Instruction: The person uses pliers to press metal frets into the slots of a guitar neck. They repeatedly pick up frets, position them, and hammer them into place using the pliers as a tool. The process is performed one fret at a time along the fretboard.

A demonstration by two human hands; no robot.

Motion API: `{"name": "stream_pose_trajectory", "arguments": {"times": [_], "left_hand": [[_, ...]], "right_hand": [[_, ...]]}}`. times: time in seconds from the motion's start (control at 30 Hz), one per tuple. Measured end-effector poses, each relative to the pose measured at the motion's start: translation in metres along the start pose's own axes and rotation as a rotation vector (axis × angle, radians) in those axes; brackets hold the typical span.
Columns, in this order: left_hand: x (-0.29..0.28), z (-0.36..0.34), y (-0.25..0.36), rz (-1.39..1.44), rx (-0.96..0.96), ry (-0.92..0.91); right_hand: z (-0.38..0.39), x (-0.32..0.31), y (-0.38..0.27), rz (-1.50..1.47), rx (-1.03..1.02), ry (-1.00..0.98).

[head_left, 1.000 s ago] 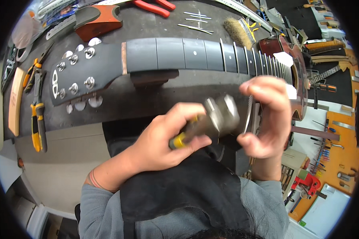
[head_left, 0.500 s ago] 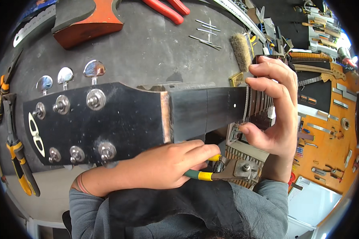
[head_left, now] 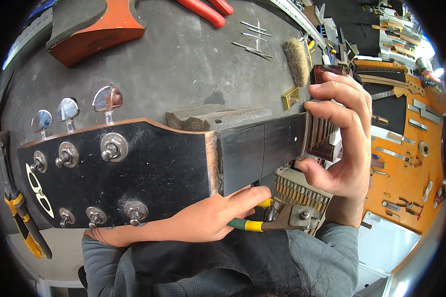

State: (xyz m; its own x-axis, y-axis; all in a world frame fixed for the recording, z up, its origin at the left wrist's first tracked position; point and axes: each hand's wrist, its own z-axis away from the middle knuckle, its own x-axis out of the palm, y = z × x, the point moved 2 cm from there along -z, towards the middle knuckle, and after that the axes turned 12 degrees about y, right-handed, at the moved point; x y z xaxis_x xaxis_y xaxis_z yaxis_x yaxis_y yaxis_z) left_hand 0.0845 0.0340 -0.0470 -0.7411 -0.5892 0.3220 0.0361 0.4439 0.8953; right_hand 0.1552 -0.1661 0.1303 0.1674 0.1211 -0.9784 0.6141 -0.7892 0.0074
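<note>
Pinching a fret wire (head_left: 306, 129) in my right grip (head_left: 351, 148), pliers (head_left: 285, 218) held in my left grip (head_left: 210, 218), I judge the fretboard (head_left: 243, 153) over the counter (head_left: 183, 64) part-done — frets (head_left: 326, 132) sit toward the body (head_left: 322, 73), slots (head_left: 264, 143) near the headstock (head_left: 168, 163) are bare.

Headstock (head_left: 166, 175) before me, neck (head_left: 248, 153) right of it. Pliers (head_left: 26, 220) far left; wire pieces (head_left: 254, 36) behind on bench (head_left: 183, 64), brush (head_left: 296, 62) right. Cutters (head_left: 282, 223) in my left grip (head_left: 218, 215), fret wire (head_left: 305, 136) in right grip (head_left: 354, 153).
</note>
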Motion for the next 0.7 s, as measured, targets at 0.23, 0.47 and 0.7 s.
{"name": "stream_pose_trajectory", "arguments": {"times": [0.23, 0.47, 0.7], "left_hand": [[0.002, 0.0025, -0.0026, -0.006, 0.012, 0.017], [0.0014, 0.0021, -0.001, 0.007, 0.001, 0.018], [0.0032, 0.0041, -0.0037, 0.017, 0.027, 0.027]], "right_hand": [[-0.0008, 0.0001, -0.0014, -0.001, 0.001, -0.016], [-0.0024, -0.0004, -0.0018, -0.004, 0.005, -0.026], [-0.0037, -0.0024, -0.0033, 0.002, 0.021, -0.051]]}}
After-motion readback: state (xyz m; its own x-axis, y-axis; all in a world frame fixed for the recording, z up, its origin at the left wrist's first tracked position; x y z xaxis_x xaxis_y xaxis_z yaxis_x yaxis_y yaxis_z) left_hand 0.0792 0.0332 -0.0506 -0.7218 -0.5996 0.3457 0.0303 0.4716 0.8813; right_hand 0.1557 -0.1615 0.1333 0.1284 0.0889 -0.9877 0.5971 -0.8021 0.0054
